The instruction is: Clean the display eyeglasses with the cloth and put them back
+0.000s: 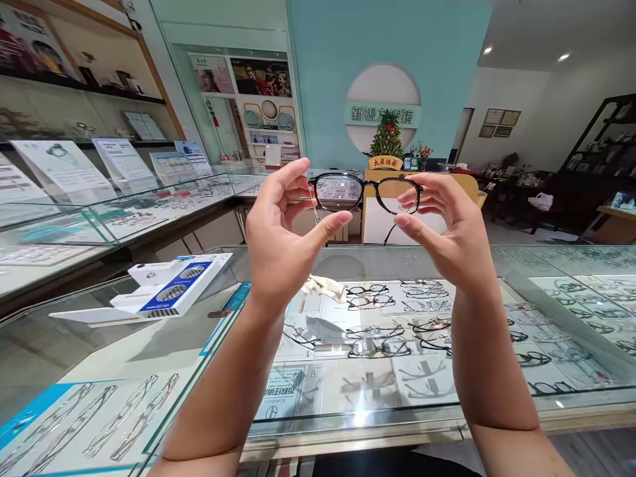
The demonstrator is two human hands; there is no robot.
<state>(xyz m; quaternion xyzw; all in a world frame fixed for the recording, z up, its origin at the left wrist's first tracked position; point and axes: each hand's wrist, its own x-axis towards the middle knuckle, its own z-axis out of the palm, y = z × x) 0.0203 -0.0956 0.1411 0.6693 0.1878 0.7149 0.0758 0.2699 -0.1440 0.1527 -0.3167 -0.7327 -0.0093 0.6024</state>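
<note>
A pair of black-framed eyeglasses is held up in front of me above the glass counter, its lenses roughly level side by side. My left hand grips the left end of the frame between thumb and fingers. On the other end, my right hand pinches the rim near the hinge, some fingers showing behind the lens. The temples point away and down, partly hidden by the hands. Below, a crumpled cream cloth lies on the counter, close to several glasses.
Under me is a glass display counter holding rows of eyeglasses. An open white and blue box stands on its left part. Another glass showcase with upright leaflets runs along the left. Behind stands a white desk with a potted plant.
</note>
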